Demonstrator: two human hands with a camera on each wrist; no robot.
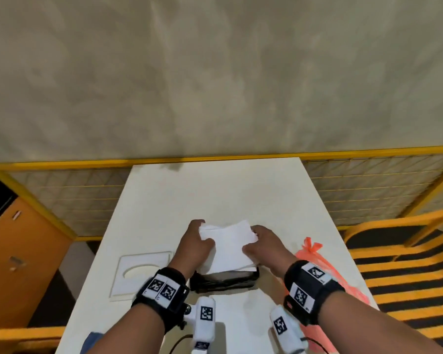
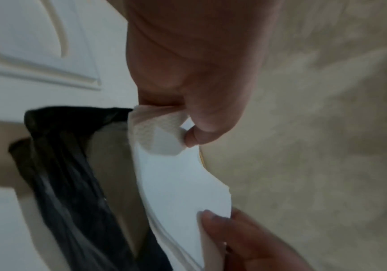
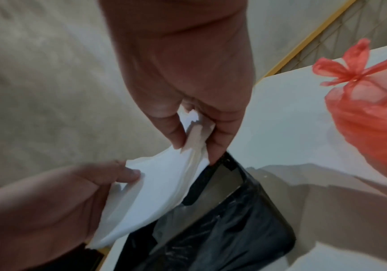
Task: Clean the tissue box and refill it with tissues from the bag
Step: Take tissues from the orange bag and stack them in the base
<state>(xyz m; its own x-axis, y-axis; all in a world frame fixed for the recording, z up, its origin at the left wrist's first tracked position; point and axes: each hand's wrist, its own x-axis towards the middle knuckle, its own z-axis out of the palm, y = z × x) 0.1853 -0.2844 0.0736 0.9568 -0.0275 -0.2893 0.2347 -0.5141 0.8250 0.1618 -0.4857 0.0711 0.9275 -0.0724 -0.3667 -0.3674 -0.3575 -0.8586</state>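
A stack of white tissues (image 1: 228, 245) hangs just above the open black tissue box (image 1: 223, 281), which stands on the white table (image 1: 215, 190). My left hand (image 1: 202, 235) pinches the stack's left end and my right hand (image 1: 251, 238) pinches its right end. In the left wrist view the left hand (image 2: 183, 126) squeezes a folded corner of the tissues (image 2: 178, 183) beside the box (image 2: 67, 174). In the right wrist view the right hand (image 3: 195, 135) grips the tissues (image 3: 155, 185) over the box (image 3: 234, 220). The box's inside is mostly hidden.
The white box lid (image 1: 141, 274) with an oval slot lies flat to the left of the box. A crumpled red plastic bag (image 1: 325, 272) lies on the table's right edge. A yellow-framed mesh fence (image 1: 368, 190) stands behind the table, an orange cabinet (image 1: 23, 264) to the left.
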